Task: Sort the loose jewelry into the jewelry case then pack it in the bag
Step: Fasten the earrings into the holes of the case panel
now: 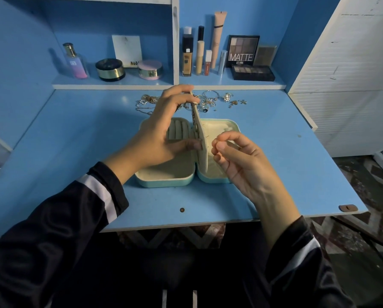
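So: case lies open flat on the desk, mid-frame, two mint-edged halves side by side w/ cream lining. Left half has ring rolls at its far end. Btwn the halves a cream panel stands upright, seen nearly edge-on, tilted a bit left at the top.

Left hand grips the panel: fingers curled over its top edge, thumb pressed on its left face lower down. A bit of gold chain hangs on the panel's left side, just under the fingers.

Right hand hovers over the right half, just beside the panel's right face. Thumb & index tips are pressed together, other fingers curled in. Whether they pinch anything is too small to tell. Tiny pins seem to poke thru the panel near them.

Loose jewelry sits in a scatter on the desk behind the case: chains on the left, rings & hoops in the mid, small charms on the right. Part is hidden by the left hand.

Shelf at the back holds a perfume bottle, two round jars, makeup tubes & palettes. Both arms in dark sleeves w/ a white stripe.
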The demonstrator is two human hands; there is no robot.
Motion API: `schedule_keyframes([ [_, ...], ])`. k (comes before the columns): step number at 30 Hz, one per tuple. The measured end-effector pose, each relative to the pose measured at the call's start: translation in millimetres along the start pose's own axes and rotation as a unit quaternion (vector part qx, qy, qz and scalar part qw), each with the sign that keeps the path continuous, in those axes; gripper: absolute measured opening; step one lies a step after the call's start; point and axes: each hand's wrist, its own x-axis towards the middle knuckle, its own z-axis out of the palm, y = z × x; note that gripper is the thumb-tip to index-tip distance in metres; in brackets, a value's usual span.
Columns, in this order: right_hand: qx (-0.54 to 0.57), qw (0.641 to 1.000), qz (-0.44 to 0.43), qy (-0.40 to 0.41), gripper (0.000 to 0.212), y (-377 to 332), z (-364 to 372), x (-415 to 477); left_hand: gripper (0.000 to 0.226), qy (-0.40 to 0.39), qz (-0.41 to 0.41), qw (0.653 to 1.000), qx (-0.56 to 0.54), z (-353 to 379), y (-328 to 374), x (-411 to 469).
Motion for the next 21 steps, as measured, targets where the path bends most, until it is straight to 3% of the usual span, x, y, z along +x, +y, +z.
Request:
schedule_keyframes([
  [12, -0.017, 0.999, -0.016, -0.035, 0.017, 3.8, -6.2, 2.2, 0.068, -0.003, 0.010, 1.000, -0.003, 1.1, -2.3, 1.5],
  [21, -0.081, 0.995, -0.064, -0.017, 0.009, 11.5, -4.5, -0.2, 0.068, 0.000, 0.010, 1.000, -0.008, 2.0, -4.1, 2.3],
])
